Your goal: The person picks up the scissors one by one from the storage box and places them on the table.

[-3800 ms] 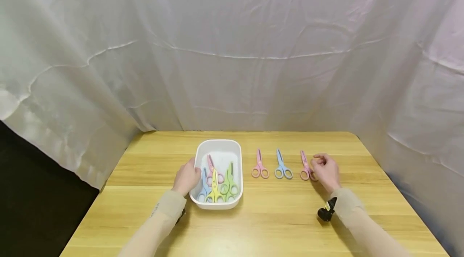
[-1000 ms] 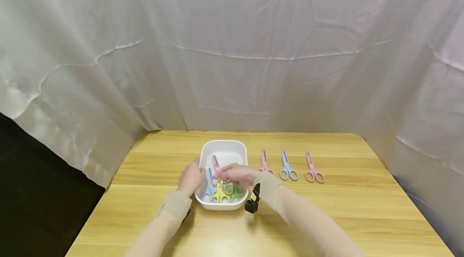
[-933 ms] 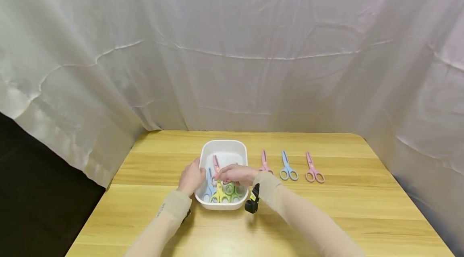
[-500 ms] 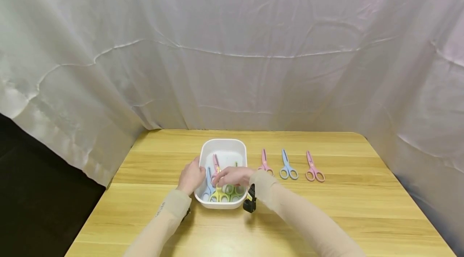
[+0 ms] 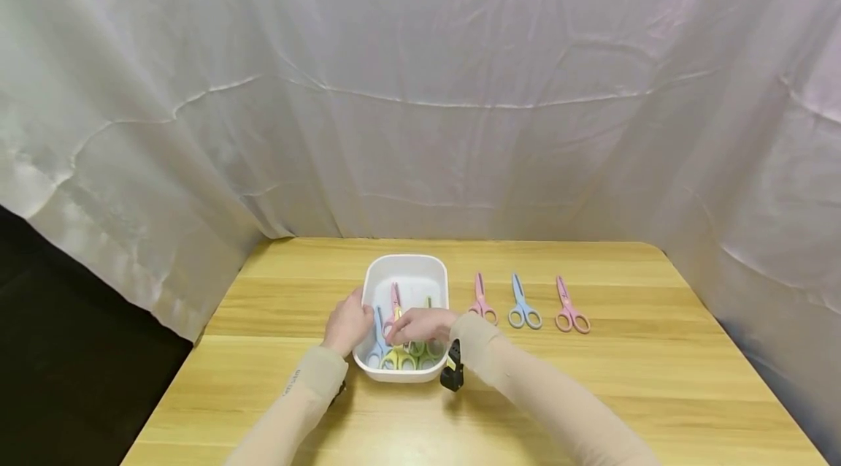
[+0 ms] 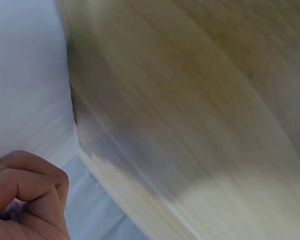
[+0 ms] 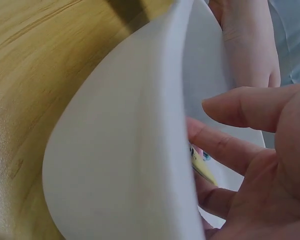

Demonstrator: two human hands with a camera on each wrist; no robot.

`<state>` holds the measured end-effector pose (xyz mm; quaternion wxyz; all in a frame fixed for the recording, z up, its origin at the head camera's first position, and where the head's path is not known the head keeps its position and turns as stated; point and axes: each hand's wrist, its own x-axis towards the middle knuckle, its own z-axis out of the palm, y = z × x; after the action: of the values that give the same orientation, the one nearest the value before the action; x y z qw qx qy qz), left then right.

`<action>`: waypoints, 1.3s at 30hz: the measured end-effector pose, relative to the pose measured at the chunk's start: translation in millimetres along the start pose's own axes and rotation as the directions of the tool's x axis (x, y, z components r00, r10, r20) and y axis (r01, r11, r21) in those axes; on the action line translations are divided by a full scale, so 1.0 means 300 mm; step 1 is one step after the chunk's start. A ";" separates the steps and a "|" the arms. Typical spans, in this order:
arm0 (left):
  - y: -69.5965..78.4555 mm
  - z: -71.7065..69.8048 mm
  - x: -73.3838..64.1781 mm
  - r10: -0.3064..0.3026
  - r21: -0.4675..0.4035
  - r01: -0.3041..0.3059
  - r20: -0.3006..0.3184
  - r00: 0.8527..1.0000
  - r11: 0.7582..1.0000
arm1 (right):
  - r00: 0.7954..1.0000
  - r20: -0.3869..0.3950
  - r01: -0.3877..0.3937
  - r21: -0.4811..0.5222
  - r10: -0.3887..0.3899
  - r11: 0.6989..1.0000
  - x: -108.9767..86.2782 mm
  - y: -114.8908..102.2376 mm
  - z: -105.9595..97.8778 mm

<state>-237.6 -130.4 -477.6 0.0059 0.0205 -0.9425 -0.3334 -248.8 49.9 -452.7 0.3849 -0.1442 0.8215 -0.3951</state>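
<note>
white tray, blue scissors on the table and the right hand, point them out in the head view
White tray (image 5: 401, 377): head view, front wall
Blue scissors (image 5: 522, 304): head view, where the blades meet the handles
Right hand (image 5: 425, 324): head view, back of the hand

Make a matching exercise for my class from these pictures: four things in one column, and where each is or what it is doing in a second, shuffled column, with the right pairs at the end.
Column one
1. Left hand
2. Right hand
3. Blue scissors outside the white container
4. Yellow scissors

Column two
A. Lying in the middle of the row on the table
B. Reaching in over the container's right rim
C. Lying inside the container, partly covered by a hand
D. Holding the container's left side

Right pairs: 1-D, 2-B, 3-A, 4-C
</note>
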 end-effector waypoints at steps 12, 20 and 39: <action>-0.006 0.008 0.006 -0.012 0.021 0.012 0.003 1.000 1.000 | 0.999 -0.004 0.051 -0.106 -0.052 0.993 0.013 -0.001 -0.002; -0.001 0.005 0.003 -0.001 0.027 0.002 -0.011 1.000 1.000 | 0.994 -0.099 0.035 -0.127 -0.048 0.991 0.015 -0.010 -0.009; -0.001 0.006 0.003 -0.010 0.019 0.010 -0.009 1.000 1.000 | 0.990 -0.134 0.034 -0.139 -0.053 0.990 0.039 -0.015 -0.011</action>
<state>-238.5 -129.5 -479.3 0.0082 0.0267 -0.9455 -0.3244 -259.3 42.4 -454.0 0.3079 -0.1606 0.8679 -0.3552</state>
